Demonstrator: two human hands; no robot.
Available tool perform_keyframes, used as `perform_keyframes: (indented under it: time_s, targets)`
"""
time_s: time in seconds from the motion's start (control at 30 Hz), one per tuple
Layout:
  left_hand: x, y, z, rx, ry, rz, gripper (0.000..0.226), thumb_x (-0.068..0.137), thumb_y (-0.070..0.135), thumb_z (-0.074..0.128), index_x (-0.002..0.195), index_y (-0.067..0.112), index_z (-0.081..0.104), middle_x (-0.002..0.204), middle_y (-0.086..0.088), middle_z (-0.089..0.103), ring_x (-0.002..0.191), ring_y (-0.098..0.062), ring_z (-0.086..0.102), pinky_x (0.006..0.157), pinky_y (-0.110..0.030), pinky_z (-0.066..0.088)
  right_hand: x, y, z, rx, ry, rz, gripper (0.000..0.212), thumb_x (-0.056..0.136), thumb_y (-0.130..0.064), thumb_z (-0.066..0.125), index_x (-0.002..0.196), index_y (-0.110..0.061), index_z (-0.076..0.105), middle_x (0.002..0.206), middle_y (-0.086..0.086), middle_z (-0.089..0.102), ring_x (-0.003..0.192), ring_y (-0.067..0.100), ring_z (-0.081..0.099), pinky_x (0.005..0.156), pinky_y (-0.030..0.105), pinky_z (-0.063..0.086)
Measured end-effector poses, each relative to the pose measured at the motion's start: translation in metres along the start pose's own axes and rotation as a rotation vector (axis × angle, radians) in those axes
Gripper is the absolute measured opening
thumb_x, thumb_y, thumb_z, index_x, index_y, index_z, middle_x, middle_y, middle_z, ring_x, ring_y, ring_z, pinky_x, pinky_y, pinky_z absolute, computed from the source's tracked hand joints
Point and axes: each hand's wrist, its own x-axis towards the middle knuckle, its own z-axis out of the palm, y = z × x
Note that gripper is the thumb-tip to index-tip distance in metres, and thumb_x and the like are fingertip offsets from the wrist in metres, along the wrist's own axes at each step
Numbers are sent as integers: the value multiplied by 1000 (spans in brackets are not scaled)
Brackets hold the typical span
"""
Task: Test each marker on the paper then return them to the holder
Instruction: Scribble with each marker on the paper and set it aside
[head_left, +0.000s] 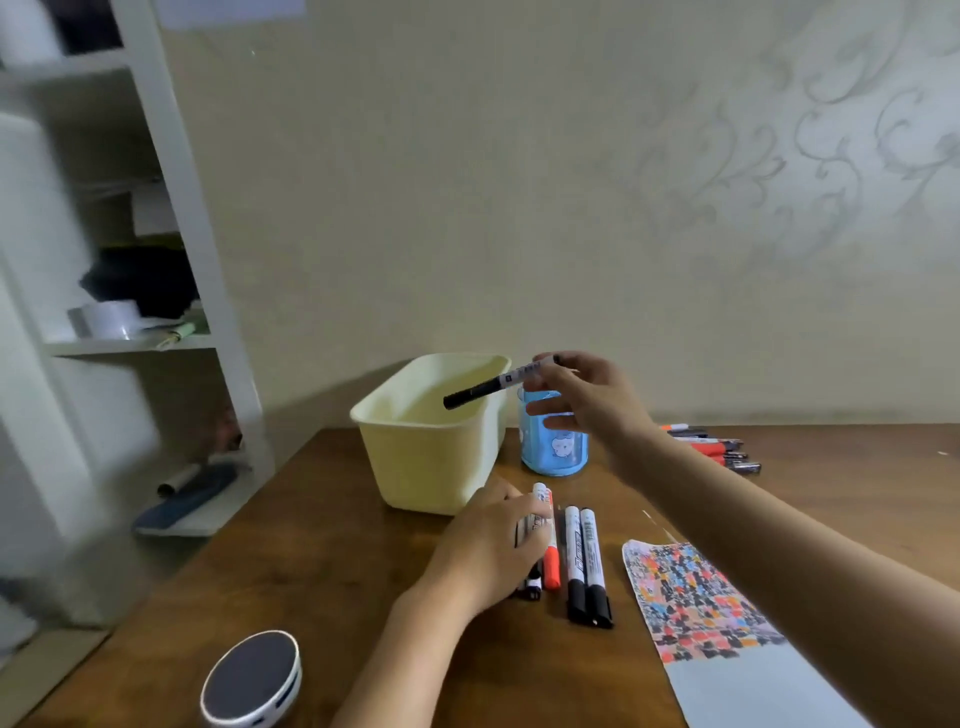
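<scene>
Right hand (582, 395) pinching a black-capped marker (488, 387) by its white barrel, holding it tilted in the air above the cream bin (415, 467), cap end pointing down-left over the bin's opening. Just behind and under that hand, standing upright on the counter (311, 545), a blue holder (553, 452) with a cartoon print, partly hidden by the fingers. Left hand (493, 551) resting palm down on the counter, fingers curling over a few markers lying there; whether actually gripping them, cannot tell. Lying beside it: an orange marker (551, 561) and two black markers (584, 566) side by side, touching. Lying to the right, a paper sheet (691, 603) crowded with coloured test marks. Sitting far back right, a loose pile of markers (717, 449).
</scene>
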Motion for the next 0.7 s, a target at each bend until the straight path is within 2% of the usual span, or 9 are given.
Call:
perform_keyframes:
  time_s: [0.13, 0.27, 0.4, 0.5, 0.6, 0.7]
  targets:
    - [0, 1, 1, -19, -73, -20, 29, 96, 44, 48, 118, 35, 64, 125, 10, 47, 118, -4, 44, 94, -20, 35, 21, 2, 16, -55, -2, 42, 20, 97, -21, 61, 81, -19, 72, 86, 4, 71, 57, 11, 63, 59, 20, 56]
    - [-1, 6, 1, -20, -76, 15, 33, 95, 46, 49, 121, 35, 64, 126, 9, 47, 122, -7, 42, 103, -25, 36, 31, 6, 25, -90, -53, 74, 27, 98, -25, 60, 76, -18, 73, 71, -7, 71, 58, 10, 58, 62, 20, 55]
    - [-2, 9, 2, -5, -100, 15, 38, 92, 50, 46, 123, 36, 62, 127, 10, 45, 125, -11, 41, 107, -33, 38, 36, 10, 32, -141, -128, 85, 19, 99, -23, 60, 100, -10, 73, 81, -3, 70, 55, 8, 59, 61, 20, 55]
    - [-3, 8, 2, -7, -106, 11, 39, 92, 52, 46, 123, 36, 62, 126, 10, 45, 126, -11, 41, 108, -35, 38, 40, 11, 33, -127, -140, 87, 20, 100, -21, 58, 116, -11, 66, 87, 0, 73, 56, 8, 62, 61, 21, 57]
    - [-3, 8, 3, 6, -92, 23, 38, 92, 52, 47, 123, 37, 62, 127, 10, 45, 127, -11, 40, 110, -34, 35, 38, 10, 22, -149, -155, 68, 21, 102, -20, 56, 120, -13, 64, 93, 3, 73, 61, 11, 65, 63, 23, 59]
    - [-4, 10, 6, 66, -57, 50, 40, 91, 55, 48, 125, 38, 62, 127, 9, 47, 126, -12, 41, 111, -34, 33, 31, 13, -3, -209, -137, 43, 21, 102, -17, 54, 120, -13, 64, 95, 4, 73, 60, 13, 65, 59, 20, 58]
